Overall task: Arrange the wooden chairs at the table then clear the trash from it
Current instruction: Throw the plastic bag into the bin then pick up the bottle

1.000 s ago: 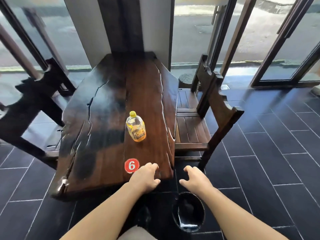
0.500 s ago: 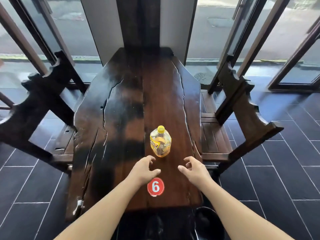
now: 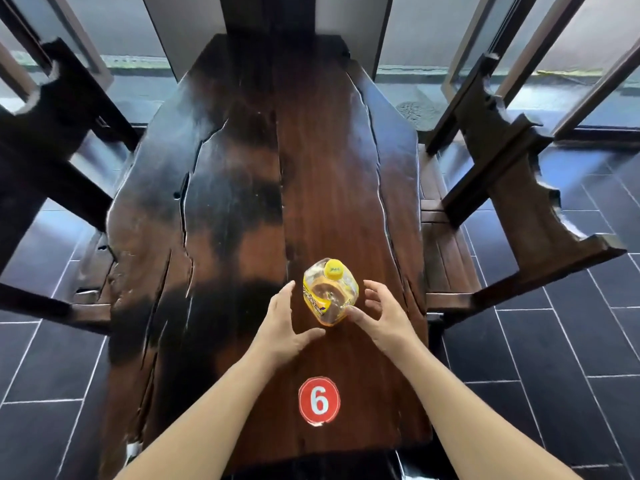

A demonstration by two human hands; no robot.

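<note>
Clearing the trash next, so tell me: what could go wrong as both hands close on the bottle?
The upright bottle sits between left hand and right hand, neither holding it; an uneven grip could tip it. It stands nearer the right edge of the table, so a knock might send it off.

Glossy, cracked dark wood table (image 3: 329,174); clear plastic bottle (image 3: 329,296); shiny floor tiles (image 3: 554,341).

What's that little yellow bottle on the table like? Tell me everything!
It is a small clear plastic bottle with a yellow cap and yellow label, squarish with rounded corners, cap on. It stands upright on the dark wooden table, just beyond the round red sticker with a white 6. The left hand and right hand curve toward it from both sides; the right thumb seems to touch its lower edge, the left hand is just apart.
</note>
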